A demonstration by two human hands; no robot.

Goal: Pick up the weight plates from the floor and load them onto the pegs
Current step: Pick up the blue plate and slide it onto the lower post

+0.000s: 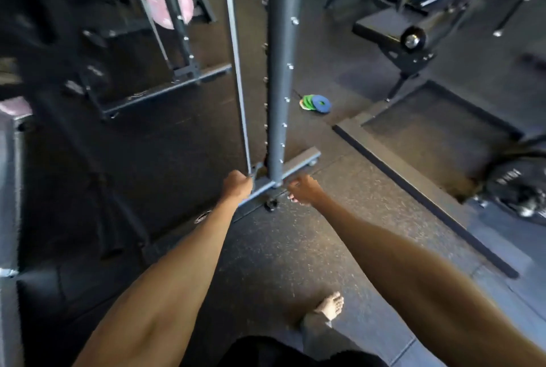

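Your left hand (236,186): fingers curled at rack base (298,161), grip unclear. Right hand (304,191): fingers loosely curled, empty. Small plates (316,103) stacked on floor (280,248), centre frame.

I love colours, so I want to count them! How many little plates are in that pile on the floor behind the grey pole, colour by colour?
Blue plate: 1
Green plates: 2, as far as the blur lets me tell
Orange plate: 1, only a sliver of its edge shows
Total: 4
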